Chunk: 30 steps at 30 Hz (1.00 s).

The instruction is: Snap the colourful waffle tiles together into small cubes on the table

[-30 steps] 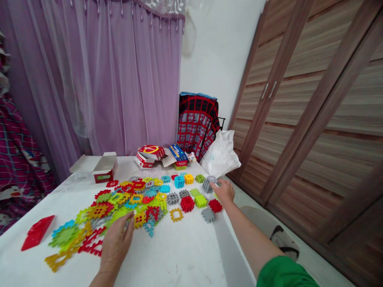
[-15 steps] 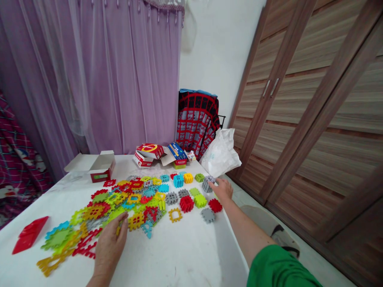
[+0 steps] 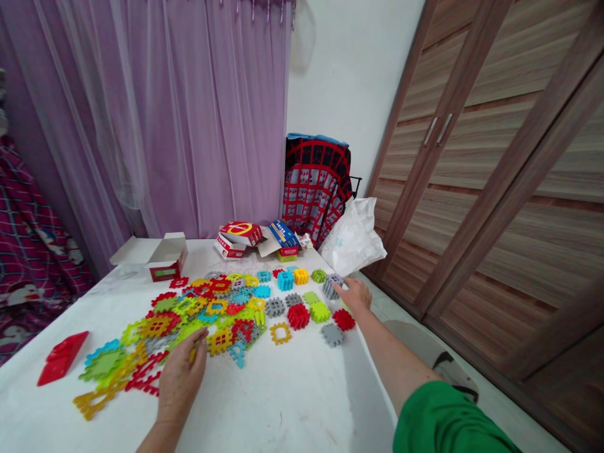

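At the table's right edge, my right hand (image 3: pixel 357 294) has its thumb and fingers closed against a stack of grey notched building pieces (image 3: pixel 333 285). My left hand (image 3: pixel 185 368) rests at the near side of a loose pile of colourful interlocking pieces (image 3: pixel 198 309), thumb and fingers apart. A bit of yellow plastic shows in the gap of that hand; whether it is touched cannot be made out. Sorted stacks stand between the hands: red pieces (image 3: pixel 299 316), lime green pieces (image 3: pixel 319 312), blue pieces (image 3: pixel 285 280) and yellow pieces (image 3: pixel 301 276).
A flat grey piece (image 3: pixel 333 335) and a yellow frame piece (image 3: pixel 280 333) lie near the front. Opened boxes (image 3: pixel 240 234) and a white-flapped box (image 3: pixel 168 258) stand at the back. A red plastic piece (image 3: pixel 63 358) lies far left. A white bag (image 3: pixel 355 242) sits beyond the right corner.
The view has shifted slightly, so everything appears a little further right and higher. Both hands keep nearly the same places relative to the pieces.
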### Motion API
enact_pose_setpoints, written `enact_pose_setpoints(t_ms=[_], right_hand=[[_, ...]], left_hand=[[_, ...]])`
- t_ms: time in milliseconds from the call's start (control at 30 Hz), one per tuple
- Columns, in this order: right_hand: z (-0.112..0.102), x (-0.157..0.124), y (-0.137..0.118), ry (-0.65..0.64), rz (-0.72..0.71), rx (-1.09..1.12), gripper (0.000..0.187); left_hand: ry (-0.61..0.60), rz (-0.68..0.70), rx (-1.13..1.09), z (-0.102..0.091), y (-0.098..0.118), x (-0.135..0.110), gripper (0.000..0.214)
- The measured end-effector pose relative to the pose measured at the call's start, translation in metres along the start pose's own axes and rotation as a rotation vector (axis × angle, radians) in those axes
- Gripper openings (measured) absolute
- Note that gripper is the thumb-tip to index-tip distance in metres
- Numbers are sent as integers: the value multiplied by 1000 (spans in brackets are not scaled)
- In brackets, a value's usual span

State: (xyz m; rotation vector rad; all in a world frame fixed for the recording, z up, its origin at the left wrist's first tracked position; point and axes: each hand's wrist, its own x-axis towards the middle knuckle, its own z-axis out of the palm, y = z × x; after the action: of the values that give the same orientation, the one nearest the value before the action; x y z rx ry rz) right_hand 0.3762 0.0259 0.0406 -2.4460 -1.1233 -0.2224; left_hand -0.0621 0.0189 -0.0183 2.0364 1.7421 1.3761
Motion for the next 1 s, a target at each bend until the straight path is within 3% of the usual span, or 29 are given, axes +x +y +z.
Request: enact_pose_setpoints(t_ms=[867, 1000], right_hand=[[-1, 0, 0, -52, -24, -23, 51], [-3, -2, -1, -24, -22, 73, 50]], left_hand=[[-25, -26, -12, 0, 0, 0, 35], [-22, -23, -4, 0, 0, 0, 34]])
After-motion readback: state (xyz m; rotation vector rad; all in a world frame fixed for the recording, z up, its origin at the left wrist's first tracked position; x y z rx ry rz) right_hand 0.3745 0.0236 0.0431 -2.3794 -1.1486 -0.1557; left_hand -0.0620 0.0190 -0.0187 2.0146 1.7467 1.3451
